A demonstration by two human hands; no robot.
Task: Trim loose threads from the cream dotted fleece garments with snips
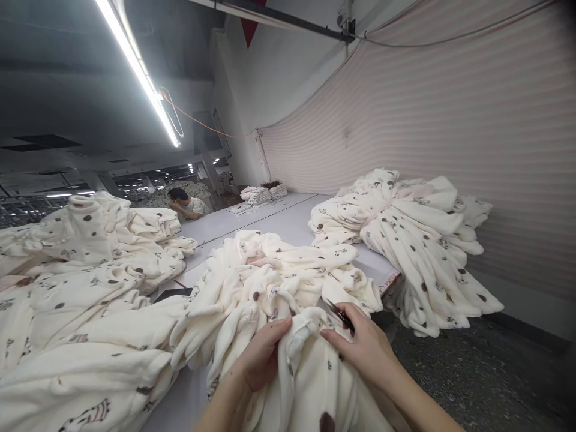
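My left hand (263,357) is closed on a cream fleece garment (310,360) printed with dark spots and small figures, thumb on top of a fold. Across from it, my right hand (360,342) grips a pair of dark thread snips (338,314), whose blades point up and to the left. The right thumb rests against the same garment; whether it pinches the cloth I cannot tell. Just beyond both hands lies a loose heap of matching fleece (270,270) on the table, touching the held piece. The lower part of the garment hangs toward me.
A large fleece pile (90,258) covers the left side. A tied bundle (405,228) overhangs the right edge of the pale table (270,225). Folded stacks (256,195) stand at the far end. A person (191,206) sits beyond the left pile. Striped cloth (427,120) covers the right wall.
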